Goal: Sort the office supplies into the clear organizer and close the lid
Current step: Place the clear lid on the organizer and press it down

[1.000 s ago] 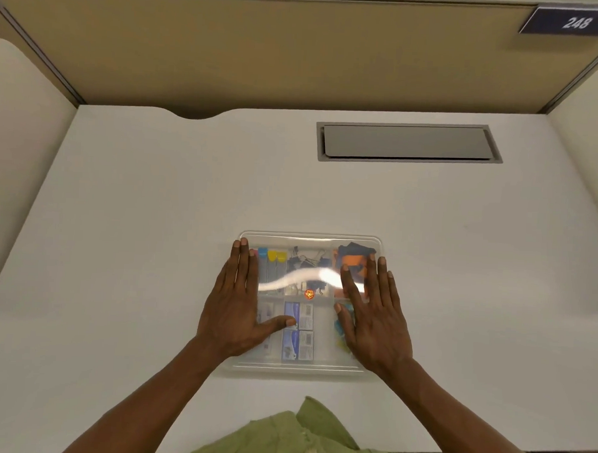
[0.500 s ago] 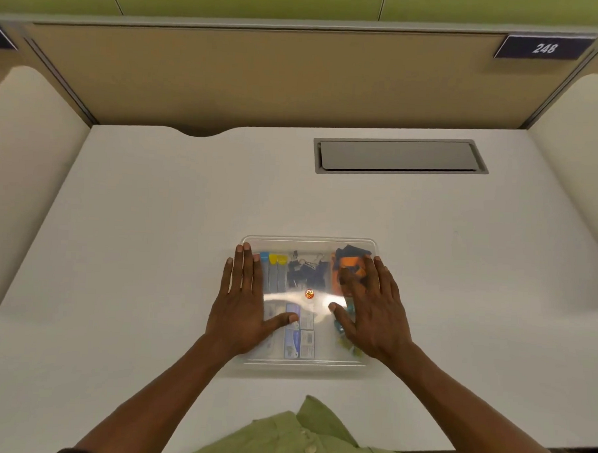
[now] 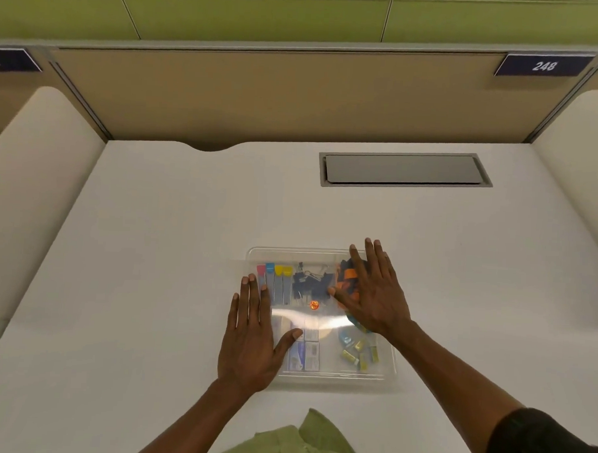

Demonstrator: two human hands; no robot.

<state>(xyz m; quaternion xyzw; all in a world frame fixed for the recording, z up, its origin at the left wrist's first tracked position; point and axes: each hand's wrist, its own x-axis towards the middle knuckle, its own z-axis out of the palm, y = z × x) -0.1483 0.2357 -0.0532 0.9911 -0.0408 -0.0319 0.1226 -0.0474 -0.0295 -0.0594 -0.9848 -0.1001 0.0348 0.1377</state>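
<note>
**Pressing the lid home**

Sliding farther along the lid now, right hand [image 3: 373, 291] flat and open; left hand [image 3: 253, 330] lying flat, fingers spread, gripping nothing. Resting mid-bench [image 3: 152, 254]: clear plastic compartmented organizer [image 3: 380, 373], supplies sorted inside, lid seemingly down. Likely remaining: confirming the latch.

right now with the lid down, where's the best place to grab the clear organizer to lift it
Probably by its two short ends, one hand from each side. The clear organizer is wide, flat and shallow, lying level on the desk, so a two-sided grip under the rim should keep it level. The left hand already rests at its left edge; the right hand lies flat on the lid.
</note>
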